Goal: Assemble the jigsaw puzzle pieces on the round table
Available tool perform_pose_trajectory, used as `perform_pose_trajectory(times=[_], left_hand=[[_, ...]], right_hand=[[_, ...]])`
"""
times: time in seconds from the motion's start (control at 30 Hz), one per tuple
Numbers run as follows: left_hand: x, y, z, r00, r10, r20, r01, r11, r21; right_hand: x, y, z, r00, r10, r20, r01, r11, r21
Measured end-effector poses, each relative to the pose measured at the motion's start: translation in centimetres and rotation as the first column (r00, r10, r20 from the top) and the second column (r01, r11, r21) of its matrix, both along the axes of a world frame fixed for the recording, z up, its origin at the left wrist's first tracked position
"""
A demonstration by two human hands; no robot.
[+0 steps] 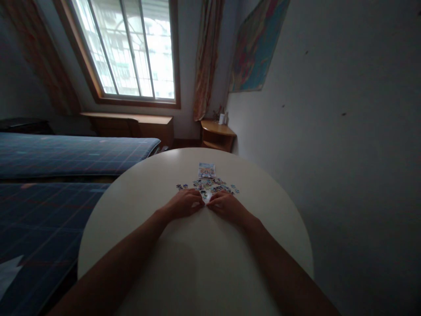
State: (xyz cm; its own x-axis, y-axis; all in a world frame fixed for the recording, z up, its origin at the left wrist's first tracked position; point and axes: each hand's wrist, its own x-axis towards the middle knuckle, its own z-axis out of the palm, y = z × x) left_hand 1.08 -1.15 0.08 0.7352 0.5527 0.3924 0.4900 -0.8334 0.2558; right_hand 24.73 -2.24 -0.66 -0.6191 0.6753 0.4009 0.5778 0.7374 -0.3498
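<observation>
My left hand [186,203] and my right hand [226,205] rest low over the table with fingers curled inward. Their fingertips nearly meet at the near edge of a small pale and patterned patch of jigsaw pieces [204,194]. Both hands are closed in a pinch on these pieces; the exact grip is too small to make out. Just beyond lies a spread of loose jigsaw pieces [212,184], partly hidden by my hands. A few more pieces [179,187] lie off to the left. Behind the spread is a flat, colourful picture card or packet [206,170].
The round white table [131,206] fills the middle. To its left stand beds with blue plaid covers [66,151]. A wooden corner shelf [217,128] and a desk [151,119] stand beyond, under a window [131,48]. A white wall [345,153] runs along the right.
</observation>
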Motion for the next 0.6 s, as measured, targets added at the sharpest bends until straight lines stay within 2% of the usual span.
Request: perform_pose_trajectory(times=[0.6], left_hand=[[-0.29, 0.31, 0.01, 0.997, -0.052, -0.064, 0.057, 0.996, 0.071]], right_hand=[[-0.81, 0.02, 0.07, 0.999, -0.017, 0.049, 0.015, 0.999, 0.038]])
